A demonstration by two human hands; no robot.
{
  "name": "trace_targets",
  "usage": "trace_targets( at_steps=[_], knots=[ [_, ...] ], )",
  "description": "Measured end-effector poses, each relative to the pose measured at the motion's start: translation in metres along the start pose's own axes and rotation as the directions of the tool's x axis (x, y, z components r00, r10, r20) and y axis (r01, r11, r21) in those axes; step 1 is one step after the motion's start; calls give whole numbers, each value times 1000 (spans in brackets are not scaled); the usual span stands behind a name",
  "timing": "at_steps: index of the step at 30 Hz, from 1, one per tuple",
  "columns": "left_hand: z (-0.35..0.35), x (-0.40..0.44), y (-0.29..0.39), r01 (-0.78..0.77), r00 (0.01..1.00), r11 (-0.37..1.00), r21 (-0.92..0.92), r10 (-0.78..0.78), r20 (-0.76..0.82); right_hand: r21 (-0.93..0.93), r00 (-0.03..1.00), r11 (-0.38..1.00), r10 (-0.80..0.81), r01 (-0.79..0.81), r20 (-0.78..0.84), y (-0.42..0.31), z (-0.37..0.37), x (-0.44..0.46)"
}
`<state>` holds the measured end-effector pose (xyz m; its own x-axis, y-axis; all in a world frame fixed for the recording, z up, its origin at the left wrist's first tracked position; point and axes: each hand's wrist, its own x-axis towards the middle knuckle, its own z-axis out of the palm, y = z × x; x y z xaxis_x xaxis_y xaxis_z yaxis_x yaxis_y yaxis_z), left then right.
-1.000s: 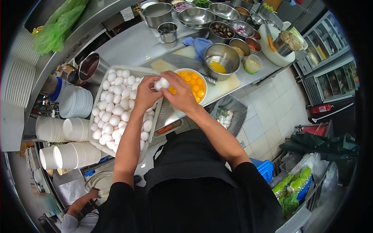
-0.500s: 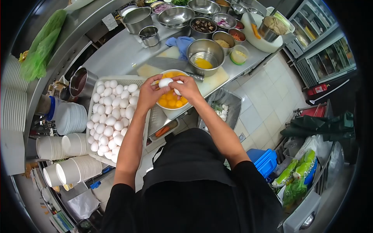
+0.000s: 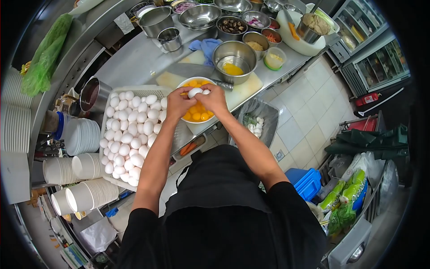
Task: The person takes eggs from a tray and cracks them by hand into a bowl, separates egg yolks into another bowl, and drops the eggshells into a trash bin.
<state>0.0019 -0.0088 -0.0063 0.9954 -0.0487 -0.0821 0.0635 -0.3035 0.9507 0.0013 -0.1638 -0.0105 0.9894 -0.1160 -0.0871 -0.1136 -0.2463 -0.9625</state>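
Over a white bowl (image 3: 198, 122) full of bright egg yolks (image 3: 196, 116), my two hands meet close together. My left hand (image 3: 178, 103) has its fingers closed on a white egg (image 3: 195, 92). Beside that egg, a second white egg or piece of shell (image 3: 206, 92) shows in my right hand (image 3: 216, 99), whose fingers are curled round it. Whether either shell is cracked cannot be made out. To the left, a plastic crate (image 3: 181, 134) holds many white eggs (image 3: 127, 139).
Behind the bowl are a cutting board (image 3: 251, 88), a large knife (image 3: 224, 84) and a steel pot (image 3: 247, 62) with yellow liquid. Right of the counter, a bin (image 3: 272, 117) holds white shells. Steel bowls of ingredients line the back. Stacked plates (image 3: 83, 136) stand at left.
My hands stay above the bowl. The two white pieces have come nearly level, side by side, with the right one turned upward. The whole view has shifted slightly.
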Motion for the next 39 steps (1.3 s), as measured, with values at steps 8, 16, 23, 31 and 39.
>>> trace_targets(
  at_steps=[8, 16, 23, 31, 39],
  knots=[
    [5, 5, -13, -84, 996, 988, -133, 89, 28, -5, 987, 989, -149, 149, -64, -7, -6, -7],
    [4, 3, -10, -108, 993, 984, -143, 113, 25, 28, 983, 985, -170, 172, -67, -7, -7, -9],
    [3, 4, -13, -99, 993, 971, -217, 109, 36, 65, 992, 991, -117, 120, -54, -1, -4, -4],
    [-9, 8, 7, 181, 979, 958, -225, -152, 139, 126, 989, 991, 21, -40, 147, -2, -13, 7],
    [-15, 21, -2, 227, 970, 948, -221, -198, 144, 73, 980, 997, 25, -40, 197, -12, -15, 14]
  ],
)
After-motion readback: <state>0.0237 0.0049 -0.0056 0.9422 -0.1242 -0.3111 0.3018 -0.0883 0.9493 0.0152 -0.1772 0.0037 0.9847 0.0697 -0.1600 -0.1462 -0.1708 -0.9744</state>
